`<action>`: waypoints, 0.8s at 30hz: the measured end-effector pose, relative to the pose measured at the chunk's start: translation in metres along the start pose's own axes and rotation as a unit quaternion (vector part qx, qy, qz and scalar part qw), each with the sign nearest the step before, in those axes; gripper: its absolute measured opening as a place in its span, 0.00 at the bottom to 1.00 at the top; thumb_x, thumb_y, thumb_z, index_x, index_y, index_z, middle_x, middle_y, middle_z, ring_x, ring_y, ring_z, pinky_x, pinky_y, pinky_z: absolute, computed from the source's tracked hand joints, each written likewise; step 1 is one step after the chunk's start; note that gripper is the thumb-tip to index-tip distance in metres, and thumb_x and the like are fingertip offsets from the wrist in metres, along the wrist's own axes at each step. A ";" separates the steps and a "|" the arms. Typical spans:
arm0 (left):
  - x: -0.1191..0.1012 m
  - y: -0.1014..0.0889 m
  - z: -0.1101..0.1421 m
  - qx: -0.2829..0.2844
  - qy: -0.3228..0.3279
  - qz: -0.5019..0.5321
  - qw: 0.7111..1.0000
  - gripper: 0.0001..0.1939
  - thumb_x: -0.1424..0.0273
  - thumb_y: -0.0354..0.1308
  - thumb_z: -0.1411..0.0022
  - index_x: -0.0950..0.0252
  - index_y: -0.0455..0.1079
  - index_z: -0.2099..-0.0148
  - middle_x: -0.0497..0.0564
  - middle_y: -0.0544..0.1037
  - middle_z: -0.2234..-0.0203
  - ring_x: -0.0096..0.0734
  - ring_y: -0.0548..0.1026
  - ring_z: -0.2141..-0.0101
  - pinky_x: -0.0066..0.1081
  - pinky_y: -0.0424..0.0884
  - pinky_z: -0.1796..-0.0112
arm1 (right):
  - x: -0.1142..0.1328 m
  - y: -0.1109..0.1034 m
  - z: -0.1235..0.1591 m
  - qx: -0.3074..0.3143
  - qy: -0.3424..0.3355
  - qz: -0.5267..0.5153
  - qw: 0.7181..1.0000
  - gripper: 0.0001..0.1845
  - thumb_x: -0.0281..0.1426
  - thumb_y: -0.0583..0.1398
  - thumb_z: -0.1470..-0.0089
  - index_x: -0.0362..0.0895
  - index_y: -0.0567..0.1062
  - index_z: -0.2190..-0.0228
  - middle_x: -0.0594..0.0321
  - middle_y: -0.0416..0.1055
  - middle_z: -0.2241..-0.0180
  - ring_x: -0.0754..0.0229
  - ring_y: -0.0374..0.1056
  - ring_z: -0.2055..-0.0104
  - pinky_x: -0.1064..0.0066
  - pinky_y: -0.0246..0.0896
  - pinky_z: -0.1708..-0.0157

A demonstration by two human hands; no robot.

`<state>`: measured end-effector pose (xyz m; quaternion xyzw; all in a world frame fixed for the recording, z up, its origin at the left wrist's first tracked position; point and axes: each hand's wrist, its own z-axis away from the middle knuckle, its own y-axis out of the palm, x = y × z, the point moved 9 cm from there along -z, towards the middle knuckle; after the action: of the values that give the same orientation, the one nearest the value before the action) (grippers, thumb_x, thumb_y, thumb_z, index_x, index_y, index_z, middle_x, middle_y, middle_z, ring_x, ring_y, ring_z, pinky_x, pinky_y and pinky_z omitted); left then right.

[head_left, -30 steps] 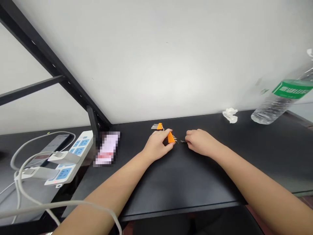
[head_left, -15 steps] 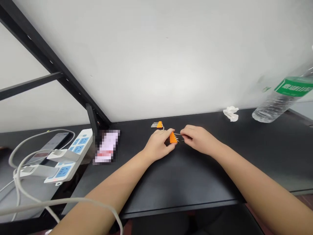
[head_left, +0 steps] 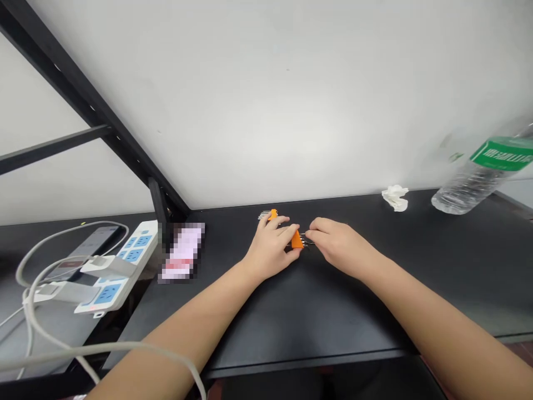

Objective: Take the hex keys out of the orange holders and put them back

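Note:
An orange hex key holder is gripped between the thumb and index finger of my left hand, whose other fingers are stretched out over the desk. Several thin metal hex keys stick out of the holder's right side. My right hand is closed in a pinch on one hex key, close to the holder; its far end is hidden by the fingers. Just beyond my left fingers lies a second orange holder, with a row of silver keys on its left, partly covered by the hand.
The black desk runs along a white wall. At left are a phone, a white power strip with chargers, looping cables and a black metal frame. Crumpled tissue and a plastic bottle stand at the right back.
My left index and other fingers have spread farther forward, towards the second holder. The right hand has shifted slightly left, nearer the gripped holder.

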<state>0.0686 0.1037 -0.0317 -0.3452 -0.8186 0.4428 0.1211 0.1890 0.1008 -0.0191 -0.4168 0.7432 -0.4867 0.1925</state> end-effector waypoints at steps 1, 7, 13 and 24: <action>-0.001 0.001 0.000 0.004 0.004 0.004 1.000 0.20 0.68 0.61 0.39 0.62 0.73 0.45 0.56 0.82 0.55 0.48 0.74 0.44 0.57 0.57 0.36 | 0.001 0.002 -0.002 0.003 0.005 -0.020 1.000 0.14 0.20 0.51 0.37 0.42 0.76 0.65 0.58 0.68 0.66 0.62 0.59 0.70 0.69 0.54 0.72; -0.004 -0.002 0.003 -0.026 0.015 0.054 0.998 0.21 0.67 0.63 0.39 0.64 0.71 0.44 0.57 0.81 0.55 0.47 0.75 0.46 0.51 0.68 0.43 | -0.030 0.007 -0.005 -0.071 0.142 -0.330 0.931 0.07 0.27 0.58 0.37 0.44 0.77 0.63 0.60 0.72 0.64 0.61 0.67 0.66 0.68 0.62 0.65; -0.010 -0.011 -0.001 -0.054 0.022 0.080 0.995 0.19 0.66 0.63 0.37 0.63 0.70 0.45 0.58 0.80 0.54 0.44 0.76 0.48 0.47 0.73 0.47 | -0.041 0.047 0.000 -0.024 0.274 -0.631 0.725 0.14 0.40 0.68 0.45 0.45 0.72 0.67 0.68 0.70 0.74 0.65 0.62 0.74 0.72 0.56 0.73; 0.007 0.002 0.004 0.010 -0.032 0.045 0.998 0.27 0.62 0.61 0.34 0.63 0.63 0.36 0.52 0.81 0.64 0.38 0.79 0.64 0.37 0.76 0.60 | -0.062 0.029 0.007 0.112 0.193 -0.195 0.955 0.06 0.29 0.60 0.42 0.44 0.76 0.71 0.61 0.71 0.65 0.61 0.65 0.67 0.68 0.58 0.66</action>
<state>0.0626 0.1067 -0.0364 -0.3661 -0.8011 0.4669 0.0784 0.2169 0.1524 -0.0554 -0.4270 0.6112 -0.6664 -0.0075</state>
